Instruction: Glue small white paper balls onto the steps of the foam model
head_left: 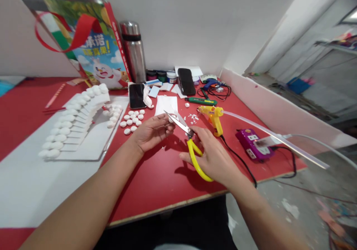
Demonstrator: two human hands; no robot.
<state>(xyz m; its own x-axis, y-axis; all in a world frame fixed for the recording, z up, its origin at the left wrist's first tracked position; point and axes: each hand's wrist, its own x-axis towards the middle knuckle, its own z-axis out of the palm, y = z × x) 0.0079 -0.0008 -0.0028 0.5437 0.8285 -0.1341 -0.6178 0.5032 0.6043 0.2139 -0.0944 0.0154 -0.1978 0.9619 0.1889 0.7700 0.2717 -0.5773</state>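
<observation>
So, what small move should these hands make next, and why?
Probably close the yellow-handled metal scissors gently on the small rounded white piece: the right hand holds the blades parted at it, the left hand grips it, and white trimmings lie on the red tabletop nearby.

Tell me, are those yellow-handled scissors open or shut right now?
Open, slightly: the scissors, held in the right hand, show two separate blades spreading apart toward their tips.
</observation>
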